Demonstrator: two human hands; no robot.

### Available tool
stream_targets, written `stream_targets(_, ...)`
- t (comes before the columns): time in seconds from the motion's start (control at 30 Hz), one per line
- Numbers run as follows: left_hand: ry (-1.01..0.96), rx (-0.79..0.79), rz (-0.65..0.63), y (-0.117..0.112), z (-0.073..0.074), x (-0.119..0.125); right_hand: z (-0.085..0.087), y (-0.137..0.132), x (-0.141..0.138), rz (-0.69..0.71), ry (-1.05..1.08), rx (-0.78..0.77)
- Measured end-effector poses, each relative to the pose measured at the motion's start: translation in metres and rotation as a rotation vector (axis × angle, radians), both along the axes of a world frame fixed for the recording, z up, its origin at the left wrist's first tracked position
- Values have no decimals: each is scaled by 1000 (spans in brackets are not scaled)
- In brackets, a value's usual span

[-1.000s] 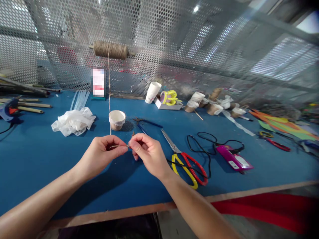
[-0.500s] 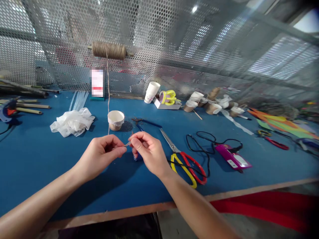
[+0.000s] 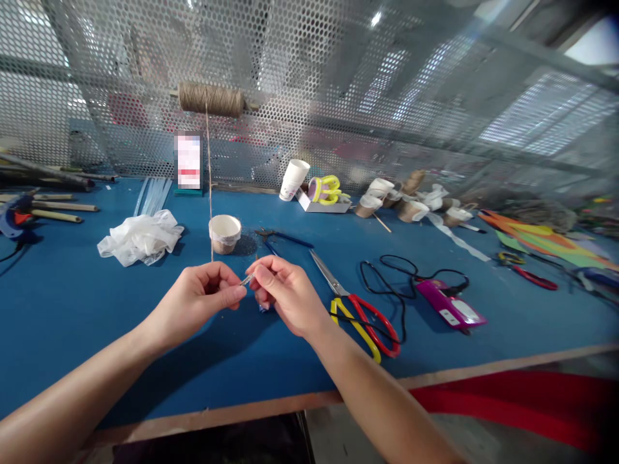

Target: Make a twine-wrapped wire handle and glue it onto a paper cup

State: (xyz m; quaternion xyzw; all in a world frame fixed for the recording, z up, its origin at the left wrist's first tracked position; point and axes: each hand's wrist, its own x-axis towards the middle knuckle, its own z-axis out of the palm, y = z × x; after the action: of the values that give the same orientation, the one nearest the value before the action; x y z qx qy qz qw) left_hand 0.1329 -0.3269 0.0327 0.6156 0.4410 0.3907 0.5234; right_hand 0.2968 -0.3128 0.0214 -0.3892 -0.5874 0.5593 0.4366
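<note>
Thumb and forefinger of my left hand (image 3: 198,303) pinch a thin twisted strand of twine (image 3: 247,280). My right hand (image 3: 287,293) pinches the same short piece from the other side, so only a bit shows between the fingertips. From a twine spool (image 3: 211,99) on the mesh, a taut line (image 3: 209,167) runs down behind my left hand. Just beyond the hands stands a small twine-wrapped paper cup (image 3: 225,235) with a white rim. Blue-handled pliers (image 3: 290,238) lie past my right hand, and a small blue object under its fingers is mostly hidden.
Large scissors (image 3: 355,309) with red and yellow handles lie right of my hands, beside a purple device (image 3: 449,304) with a black cord. Crumpled white plastic (image 3: 140,237) is at left. White cups (image 3: 294,179) and a small box (image 3: 325,204) stand near the mesh.
Both hands stay almost in place, still pinching the strand. My right fingers have shifted slightly, curling in closer to the left fingertips.
</note>
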Motion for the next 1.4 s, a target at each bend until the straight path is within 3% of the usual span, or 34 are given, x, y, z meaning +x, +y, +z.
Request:
stream_targets(0.1, -2, 2, 9, 0, -1, 1, 0, 1, -1, 30, 57, -72)
stream_targets(0.2, 66, 53, 30, 0, -2, 0, 2, 0, -1, -31, 2, 2)
stream_targets(0.27, 172, 222, 124, 0, -1, -1, 2, -2, -2, -85, -55, 59)
stream_targets(0.37, 342, 621, 303, -3, 2, -4, 1, -2, -1, -156, -123, 107)
stream_targets(0.47, 491, 835, 309, -5, 3, -5, -1, -1, 0, -205, -184, 158)
stream_targets(0.57, 554, 804, 240, -6, 0, -3, -1, -3, -1, -217, -235, 234)
stream_targets(0.8, 413, 487, 96, -6, -8, 3, -1, -7, -4, -238, -277, 325)
stream_targets(1.0, 359, 386, 71, -6, -3, 2, 0, -1, 0, -69, -158, 154)
stream_targets(1.13, 439, 495, 100, -5, -5, 2, 2, -1, 1, -105, -283, 252)
stream_targets(1.23, 574, 674, 156, -4, -12, 4, 0, -2, -1, -144, -350, 319)
stream_targets(1.4, 901, 1109, 294, -5, -21, 4, -2, -1, -5, -160, -321, 175)
